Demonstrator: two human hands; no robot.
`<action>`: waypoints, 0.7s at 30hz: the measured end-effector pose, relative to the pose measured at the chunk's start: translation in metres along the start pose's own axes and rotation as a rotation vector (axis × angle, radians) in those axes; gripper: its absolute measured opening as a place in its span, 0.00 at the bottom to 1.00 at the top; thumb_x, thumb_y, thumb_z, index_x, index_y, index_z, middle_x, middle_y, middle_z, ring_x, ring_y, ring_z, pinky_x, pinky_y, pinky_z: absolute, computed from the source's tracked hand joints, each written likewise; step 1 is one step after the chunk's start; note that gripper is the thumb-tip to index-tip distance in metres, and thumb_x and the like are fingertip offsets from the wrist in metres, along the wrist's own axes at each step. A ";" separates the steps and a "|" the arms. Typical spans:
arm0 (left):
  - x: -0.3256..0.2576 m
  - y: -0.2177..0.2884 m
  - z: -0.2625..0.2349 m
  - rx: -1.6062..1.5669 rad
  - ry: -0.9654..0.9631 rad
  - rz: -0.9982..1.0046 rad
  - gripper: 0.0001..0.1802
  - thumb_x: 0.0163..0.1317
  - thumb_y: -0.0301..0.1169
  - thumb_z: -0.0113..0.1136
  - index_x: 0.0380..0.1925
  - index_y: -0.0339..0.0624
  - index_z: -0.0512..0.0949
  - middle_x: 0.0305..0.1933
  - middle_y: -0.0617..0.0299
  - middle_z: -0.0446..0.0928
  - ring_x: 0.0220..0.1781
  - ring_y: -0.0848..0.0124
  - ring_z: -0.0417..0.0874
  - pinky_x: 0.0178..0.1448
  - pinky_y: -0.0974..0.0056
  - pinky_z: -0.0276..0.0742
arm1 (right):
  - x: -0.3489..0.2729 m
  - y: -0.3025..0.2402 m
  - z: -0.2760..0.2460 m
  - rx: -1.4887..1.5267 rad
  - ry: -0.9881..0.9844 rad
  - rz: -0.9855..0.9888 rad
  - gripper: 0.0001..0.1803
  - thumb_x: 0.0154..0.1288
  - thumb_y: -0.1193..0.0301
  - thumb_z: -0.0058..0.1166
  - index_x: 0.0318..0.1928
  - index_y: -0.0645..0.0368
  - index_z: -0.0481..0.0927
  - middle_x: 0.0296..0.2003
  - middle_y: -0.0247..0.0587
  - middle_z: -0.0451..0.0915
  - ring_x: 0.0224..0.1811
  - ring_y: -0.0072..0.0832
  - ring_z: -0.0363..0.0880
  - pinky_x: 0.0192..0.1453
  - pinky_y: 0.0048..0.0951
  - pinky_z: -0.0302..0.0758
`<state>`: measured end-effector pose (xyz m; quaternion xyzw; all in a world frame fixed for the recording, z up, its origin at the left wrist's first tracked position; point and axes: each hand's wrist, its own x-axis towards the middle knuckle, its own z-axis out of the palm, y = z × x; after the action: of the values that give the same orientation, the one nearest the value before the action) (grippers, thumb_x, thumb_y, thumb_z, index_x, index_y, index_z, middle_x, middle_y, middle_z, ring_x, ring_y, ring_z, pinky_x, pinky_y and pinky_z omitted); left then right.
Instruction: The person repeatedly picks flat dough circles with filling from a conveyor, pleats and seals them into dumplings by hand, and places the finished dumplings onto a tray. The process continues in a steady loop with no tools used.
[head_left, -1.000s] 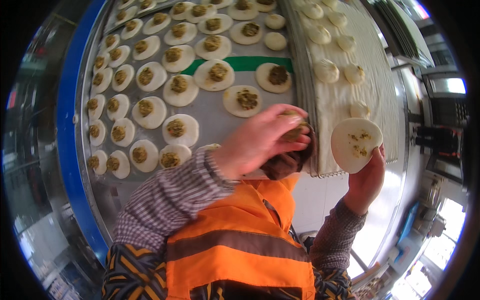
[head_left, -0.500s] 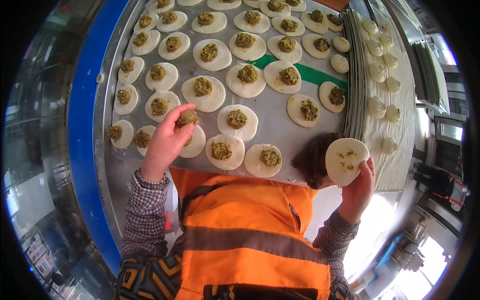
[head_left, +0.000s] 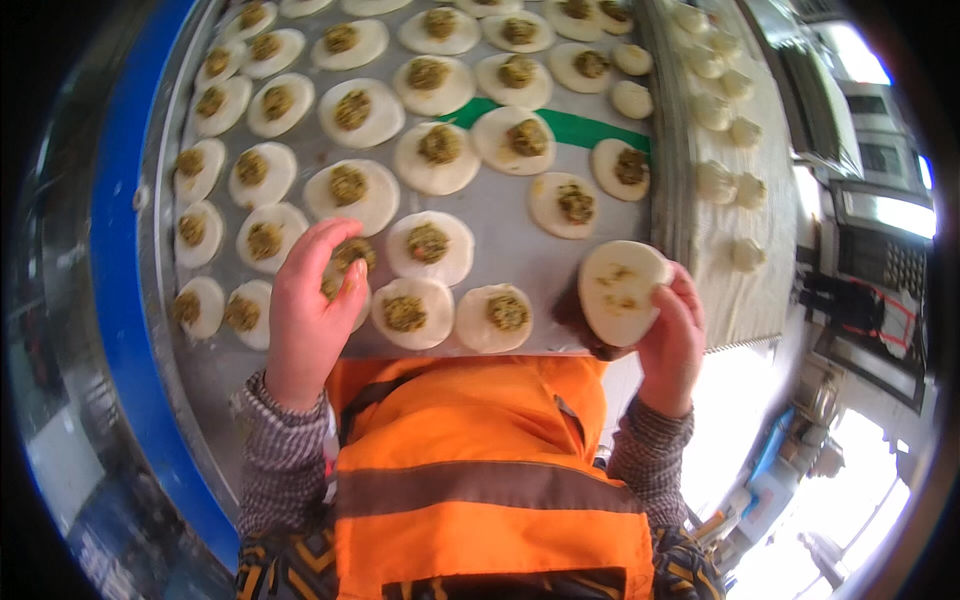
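Pale dough fills my right hand (head_left: pixel 672 335): a round white disc (head_left: pixel 622 291) with a few specks of green filling on its face, propped up on my fingertips and thumb so that it tilts toward me, clear of the table at its near right corner. Just under it something dark and rounded shows, and I cannot tell what it is from this angle.

My left hand (head_left: pixel 308 315) is down on the steel table (head_left: pixel 500 245), fingers curled over a filled dough round (head_left: pixel 345 265) in the near rows. The fingertips pinch at its mound of brownish-green filling; whether I truly grip it or only press on it is hard to say, as my own fingers cover most of it.

Just beside that hand lie two more filled rounds (head_left: pixel 410 312), side by side at the near edge, and behind them rank after rank of the same discs, each with a dab of filling at its centre. A green strip (head_left: pixel 580 127) crosses the table under the far rows. A blue rim (head_left: pixel 118 300) curves round the table's left side. To the right, a cloth-covered board (head_left: pixel 760 200) carries small folded dumplings (head_left: pixel 716 180) in loose lines. My orange vest (head_left: pixel 480 470) fills the lower view.
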<state>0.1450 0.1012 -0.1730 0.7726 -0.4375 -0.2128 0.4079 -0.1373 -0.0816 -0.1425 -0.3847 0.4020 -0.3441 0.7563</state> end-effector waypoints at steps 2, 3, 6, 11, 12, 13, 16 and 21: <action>0.010 0.015 0.021 -0.686 -0.246 -0.190 0.23 0.67 0.28 0.57 0.61 0.37 0.69 0.61 0.56 0.74 0.63 0.65 0.75 0.67 0.58 0.69 | -0.001 0.001 0.009 0.015 -0.096 0.058 0.12 0.68 0.79 0.47 0.51 0.64 0.74 0.45 0.39 0.80 0.48 0.26 0.80 0.53 0.28 0.77; 0.014 0.025 0.039 -0.967 -0.349 -0.247 0.24 0.68 0.31 0.58 0.62 0.37 0.69 0.61 0.56 0.74 0.62 0.66 0.74 0.67 0.58 0.70 | 0.000 0.002 0.014 0.051 -0.159 0.096 0.11 0.68 0.79 0.49 0.50 0.64 0.74 0.45 0.38 0.80 0.47 0.24 0.79 0.52 0.26 0.77; 0.012 0.053 0.080 -1.615 -0.634 -0.543 0.25 0.70 0.37 0.56 0.64 0.40 0.67 0.62 0.58 0.73 0.62 0.66 0.75 0.65 0.58 0.72 | 0.002 0.013 0.026 -0.004 -0.241 0.105 0.10 0.70 0.79 0.53 0.50 0.64 0.73 0.44 0.33 0.80 0.46 0.19 0.78 0.50 0.23 0.76; 0.017 0.060 0.104 -1.511 -0.546 -0.954 0.22 0.70 0.33 0.56 0.62 0.40 0.69 0.62 0.57 0.74 0.63 0.62 0.76 0.65 0.54 0.75 | 0.011 0.029 0.014 -0.232 -0.171 -0.003 0.13 0.71 0.76 0.55 0.52 0.66 0.74 0.45 0.34 0.80 0.46 0.19 0.78 0.50 0.22 0.77; 0.022 0.059 0.104 -1.459 -0.513 -0.912 0.22 0.70 0.32 0.56 0.61 0.39 0.69 0.62 0.57 0.75 0.63 0.62 0.76 0.65 0.54 0.75 | 0.011 0.030 0.009 -0.258 -0.177 -0.029 0.14 0.71 0.76 0.55 0.54 0.66 0.73 0.46 0.35 0.80 0.47 0.20 0.79 0.51 0.23 0.77; 0.028 0.057 0.104 -1.406 -0.482 -0.870 0.21 0.70 0.31 0.55 0.61 0.39 0.70 0.61 0.56 0.75 0.63 0.62 0.77 0.65 0.53 0.75 | 0.012 0.031 0.003 -0.264 -0.193 -0.053 0.15 0.71 0.76 0.54 0.55 0.66 0.73 0.46 0.37 0.80 0.48 0.22 0.79 0.51 0.24 0.78; 0.052 0.056 0.102 -1.247 -0.344 -0.697 0.20 0.70 0.29 0.54 0.60 0.35 0.70 0.60 0.53 0.76 0.62 0.60 0.78 0.65 0.53 0.76 | 0.024 0.030 -0.018 -0.193 -0.078 -0.061 0.18 0.71 0.76 0.54 0.58 0.67 0.71 0.50 0.39 0.78 0.51 0.26 0.79 0.54 0.28 0.79; 0.104 0.069 0.111 -0.970 -0.234 -0.417 0.20 0.71 0.29 0.52 0.59 0.31 0.70 0.60 0.53 0.76 0.60 0.62 0.79 0.62 0.57 0.77 | 0.041 0.026 -0.042 -0.183 0.040 -0.214 0.18 0.69 0.80 0.53 0.58 0.68 0.71 0.51 0.40 0.77 0.54 0.24 0.77 0.59 0.25 0.74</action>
<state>0.0888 -0.0557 -0.1779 0.5374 -0.1688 -0.5515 0.6153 -0.1507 -0.1162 -0.1946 -0.4857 0.4032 -0.3925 0.6689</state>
